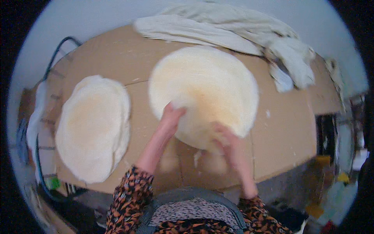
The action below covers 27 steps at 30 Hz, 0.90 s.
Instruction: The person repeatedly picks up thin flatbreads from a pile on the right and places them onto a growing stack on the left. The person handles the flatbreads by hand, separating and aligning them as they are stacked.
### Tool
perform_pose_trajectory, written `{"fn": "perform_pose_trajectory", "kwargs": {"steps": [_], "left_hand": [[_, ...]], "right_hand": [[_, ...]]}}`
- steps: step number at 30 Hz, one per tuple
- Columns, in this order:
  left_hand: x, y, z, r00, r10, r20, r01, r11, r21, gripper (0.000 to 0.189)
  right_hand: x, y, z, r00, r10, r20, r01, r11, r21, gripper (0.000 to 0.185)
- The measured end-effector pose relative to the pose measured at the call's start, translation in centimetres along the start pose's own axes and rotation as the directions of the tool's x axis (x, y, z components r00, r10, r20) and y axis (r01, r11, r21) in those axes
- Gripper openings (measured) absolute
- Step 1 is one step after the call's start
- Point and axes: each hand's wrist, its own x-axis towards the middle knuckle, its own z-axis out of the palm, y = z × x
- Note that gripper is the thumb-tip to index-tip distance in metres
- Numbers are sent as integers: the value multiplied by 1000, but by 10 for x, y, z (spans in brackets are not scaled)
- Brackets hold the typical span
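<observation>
A large round sheet of flatbread (204,79), pale with light brown patches, lies in front of me on a cardboard-covered table. My left hand (173,115) is at its near left side, thumb and fingers closed on a blurred whitish part of the sheet. Motion blurs my right hand (228,137), which is at the near right edge with curled fingers; whether it grips the sheet or only touches it is unclear. Left of my hands rests a stack of similar flatbreads (93,128), with uneven layered edges.
Crumpled off-white cloth (216,26) runs along the table's far edge to the right. Brown cardboard (280,125) covers the tabletop, with small white flakes on it. A dark curved tube frame (54,55) borders the left side. A green object (53,183) is low at left.
</observation>
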Motion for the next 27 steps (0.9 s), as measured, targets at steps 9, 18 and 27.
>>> {"fn": "perform_pose_trajectory", "kwargs": {"steps": [9, 18, 27], "left_hand": [[-6, 211, -180, 892, 401, 207, -409, 912, -3, 40], [-63, 213, -427, 478, 825, -303, 277, 185, 943, 62], [-20, 87, -327, 854, 404, -329, 463, -299, 834, 77]], "right_hand": [[33, -53, -36, 948, -228, -221, 76, 838, -540, 25], [66, -43, 9, 967, -256, -13, 194, 763, -617, 19], [44, -43, -14, 980, -193, -42, 100, 666, -740, 21]]}}
